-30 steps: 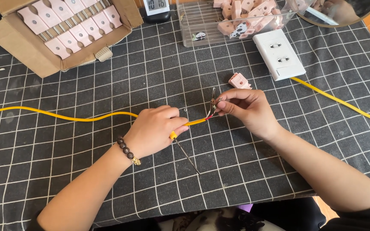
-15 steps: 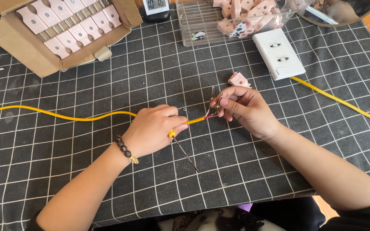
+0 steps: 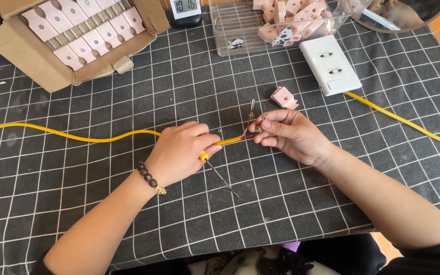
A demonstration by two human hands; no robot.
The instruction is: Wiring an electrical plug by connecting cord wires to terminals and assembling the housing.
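Hands are meeting in the middle of the checked cloth point(image 3: 103, 214). My left hand point(image 3: 179, 153) is curling shut around the yellow cable point(image 3: 77, 136), pinching it near its end, and a thin screwdriver point(image 3: 220, 175) is poking out from under it toward 5 o'clock. My right hand point(image 3: 291, 135) is pinching a small metal pin point(image 3: 259, 125) at the cable's red tip point(image 3: 245, 137); it is too tiny for me to tell if they are touching. A pink plug part point(image 3: 283, 98) is lying just at 12 o'clock from my right hand. A white socket point(image 3: 330, 64) is sitting farther toward 1 o'clock. A cardboard box point(image 3: 31, 66) of pink plugs is resting at 10 o'clock.
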